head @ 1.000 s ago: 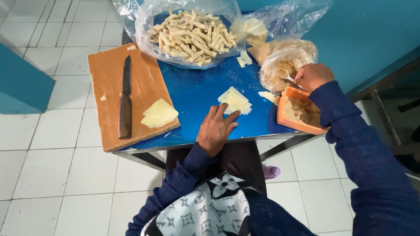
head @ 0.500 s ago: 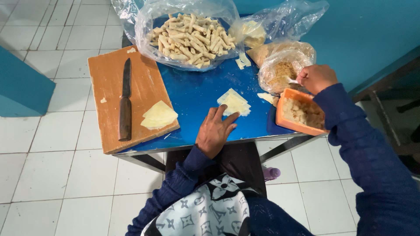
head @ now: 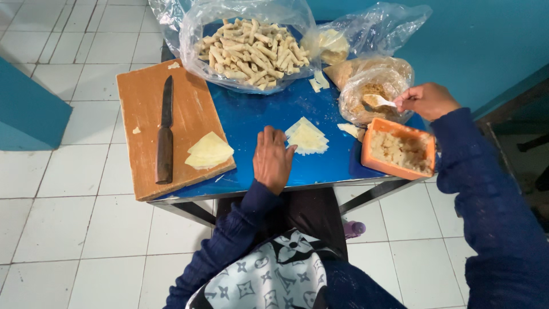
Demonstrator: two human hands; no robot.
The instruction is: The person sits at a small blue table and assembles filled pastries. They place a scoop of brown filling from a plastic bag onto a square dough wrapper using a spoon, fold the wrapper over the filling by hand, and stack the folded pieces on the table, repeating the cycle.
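From the head camera, the person sits at a small blue table (head: 260, 114) that fills the middle of the frame, white floor tiles all around it.

The left hand (head: 272, 160) lies flat on the tabletop at centre, fingers spread a little and holding nothing; its fingertips touch the near edge of a stack of thin pale wrappers (head: 307, 137) fanned out just to its right.

The right hand (head: 426, 100), at the right of the frame, has its fingers pinched closed on the handle of a small white spoon (head: 378, 102). The spoon's bowl, loaded with brownish filling, hangs over the open mouth of a clear bag of filling (head: 374, 91) (crumbly stuff, I cannot tell what it is). Just below that hand sits an orange tub (head: 398, 151) at the table's lower right corner, holding a pale mash.

At the left a wooden cutting board (head: 189, 109) overhangs the table edge. A dark-handled knife (head: 166, 131) lies lengthwise on it, and a second small pile of wrappers (head: 209, 151) rests just right of the handle.

At the top centre a big clear bag of finished rolls (head: 249, 43) lies open, with another crumpled bag (head: 372, 31) to its right.
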